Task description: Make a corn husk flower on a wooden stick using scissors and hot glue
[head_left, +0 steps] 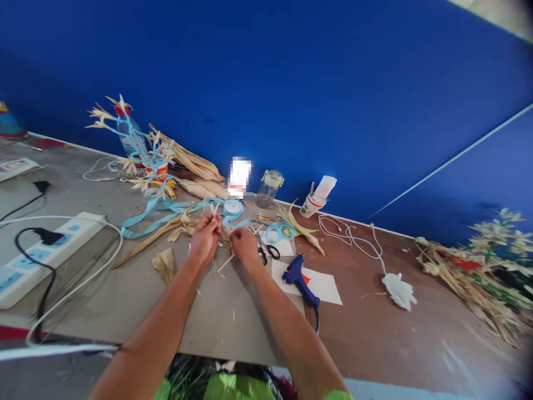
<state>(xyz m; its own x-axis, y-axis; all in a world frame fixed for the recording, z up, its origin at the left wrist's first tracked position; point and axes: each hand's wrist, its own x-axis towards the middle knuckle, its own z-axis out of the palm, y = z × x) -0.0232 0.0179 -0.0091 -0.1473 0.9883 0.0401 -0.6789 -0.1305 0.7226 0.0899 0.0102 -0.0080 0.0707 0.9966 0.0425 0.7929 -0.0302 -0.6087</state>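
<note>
My left hand [205,238] is closed in a pinch around pale corn husk strips [214,209], whose pointed ends stick up above the fingertips. Just to its right, my right hand [245,246] reaches down to the scraps on the table with fingers curled together; what they hold, if anything, is hidden. A thin stick [225,263] lies between the two hands. Black-handled scissors [272,252] rest right beside my right hand. Behind the hands are a roll of light blue ribbon [233,208] and dried corn husks [179,226].
A blue glue gun [300,279] lies on white card [328,286] at right. Behind stand a lidded jar [268,189] and a paper cup [312,205]. Ribbon-wrapped husk flowers [156,158] stand back left. A power strip [70,244] with cords lies left; husk flowers [514,239] lie far right.
</note>
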